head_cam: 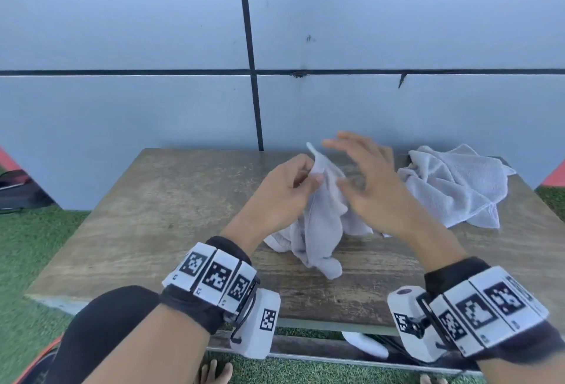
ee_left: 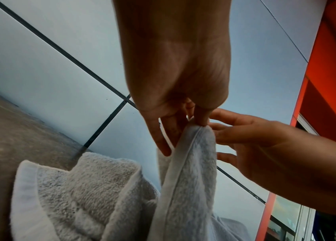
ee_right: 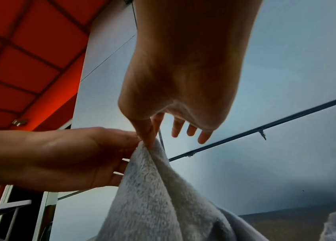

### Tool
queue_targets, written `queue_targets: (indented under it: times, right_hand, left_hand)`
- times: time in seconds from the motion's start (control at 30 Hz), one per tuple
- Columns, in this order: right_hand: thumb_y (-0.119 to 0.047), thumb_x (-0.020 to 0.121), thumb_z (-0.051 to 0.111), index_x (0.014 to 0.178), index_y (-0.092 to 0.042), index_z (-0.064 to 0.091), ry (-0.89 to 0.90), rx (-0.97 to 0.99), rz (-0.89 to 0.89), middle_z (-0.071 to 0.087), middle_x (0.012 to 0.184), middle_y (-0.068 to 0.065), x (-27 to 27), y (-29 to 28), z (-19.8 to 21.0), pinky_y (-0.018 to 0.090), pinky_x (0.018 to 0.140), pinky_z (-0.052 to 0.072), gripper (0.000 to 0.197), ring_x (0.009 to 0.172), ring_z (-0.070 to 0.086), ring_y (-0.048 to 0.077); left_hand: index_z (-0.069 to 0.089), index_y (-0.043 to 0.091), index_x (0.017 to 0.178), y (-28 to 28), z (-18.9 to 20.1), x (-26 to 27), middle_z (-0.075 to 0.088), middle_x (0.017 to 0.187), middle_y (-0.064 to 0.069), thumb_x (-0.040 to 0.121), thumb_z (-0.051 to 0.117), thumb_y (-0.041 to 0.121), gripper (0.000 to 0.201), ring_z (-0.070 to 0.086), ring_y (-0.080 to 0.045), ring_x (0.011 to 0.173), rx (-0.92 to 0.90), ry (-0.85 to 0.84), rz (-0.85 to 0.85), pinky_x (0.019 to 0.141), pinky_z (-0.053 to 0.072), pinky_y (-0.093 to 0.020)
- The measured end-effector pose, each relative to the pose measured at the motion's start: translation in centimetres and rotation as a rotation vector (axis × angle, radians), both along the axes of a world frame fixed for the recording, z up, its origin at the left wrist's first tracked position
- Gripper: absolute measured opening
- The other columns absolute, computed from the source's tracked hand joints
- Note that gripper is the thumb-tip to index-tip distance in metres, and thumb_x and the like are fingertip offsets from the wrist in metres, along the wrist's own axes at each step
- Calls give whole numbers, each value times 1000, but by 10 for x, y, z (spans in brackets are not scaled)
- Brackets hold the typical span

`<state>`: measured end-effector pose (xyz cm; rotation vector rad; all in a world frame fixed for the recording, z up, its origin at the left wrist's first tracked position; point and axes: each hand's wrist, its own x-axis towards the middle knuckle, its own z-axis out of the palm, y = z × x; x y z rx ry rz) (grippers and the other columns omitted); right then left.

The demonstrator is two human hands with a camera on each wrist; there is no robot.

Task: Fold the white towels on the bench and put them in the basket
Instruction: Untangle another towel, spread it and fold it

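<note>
From the head view, the left hand point(head_cam: 286, 188) pinches the top hem of a white towel point(head_cam: 318, 224) and lifts it off the wooden bench point(head_cam: 146, 218), its tail bunched on the wood near the front edge. The right hand point(head_cam: 367, 179) is up beside it, fingers spread; its thumb is blurred, so whether it grips can't be told here. A second crumpled towel point(head_cam: 452, 185) lies at the bench's back right corner, and bare wood runs wide to the left. The left wrist view shows the hemmed edge point(ee_left: 180, 163) hanging straight down from the fingertips. In the right wrist view, the thumb and forefinger point(ee_right: 148, 135) do pinch the towel's peak, the other fingers loose.
</note>
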<state>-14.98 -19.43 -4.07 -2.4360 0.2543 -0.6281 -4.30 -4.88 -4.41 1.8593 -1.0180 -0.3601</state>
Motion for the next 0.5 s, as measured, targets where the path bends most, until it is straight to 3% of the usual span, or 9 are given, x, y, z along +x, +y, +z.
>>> queue_targets:
  times: [0.03, 0.1, 0.2, 0.3, 0.4, 0.5]
  right_hand:
    - [-9, 89, 57, 136, -37, 50, 46, -10, 54, 38, 146, -15, 1, 3, -2, 19, 107, 19, 55, 134, 22, 14]
    - [-19, 88, 62, 124, -36, 58, 36, -65, 25, 49, 134, -16, 2, 4, -7, 29, 108, 29, 40, 127, 27, 12]
    - [-28, 82, 65, 95, -28, 63, -79, -117, -201, 58, 102, -11, 2, -3, -5, 42, 92, 43, 14, 104, 43, 17]
    - [-28, 84, 58, 88, -25, 56, -223, 16, -404, 59, 91, -4, 1, -15, 4, 38, 77, 42, 5, 92, 52, 25]
    - [-19, 83, 59, 100, -24, 57, -167, -57, -479, 59, 102, -1, -4, -27, 6, 37, 83, 40, 17, 103, 48, 28]
    - [-22, 79, 65, 129, -34, 52, 51, -236, -199, 47, 134, -6, -7, -20, 3, 44, 106, 34, 52, 126, 31, 23]
  left_hand:
    - [56, 15, 94, 0, 1, -2, 63, 72, 3, 104, 50, 28, 17, 52, -10, 60, -20, 4, -34, 60, 41, -21]
    - [58, 17, 98, 1, 1, -5, 67, 78, -5, 103, 50, 29, 15, 54, -12, 63, -23, -12, -61, 64, 43, -27]
    - [60, 15, 103, 3, 1, -6, 65, 69, 9, 98, 61, 31, 17, 55, -3, 61, -7, 100, -64, 61, 41, -17]
    - [59, 7, 90, 10, -1, 4, 62, 65, 0, 90, 69, 39, 33, 54, -13, 61, 188, 62, -79, 63, 41, -29]
    - [51, 9, 72, 15, -4, 9, 39, 52, 11, 92, 67, 36, 38, 35, -9, 50, 278, -83, 31, 55, 30, -26]
    - [58, 14, 76, 17, -3, 9, 46, 59, 4, 92, 67, 31, 25, 37, -8, 52, 126, -127, 95, 54, 31, -23]
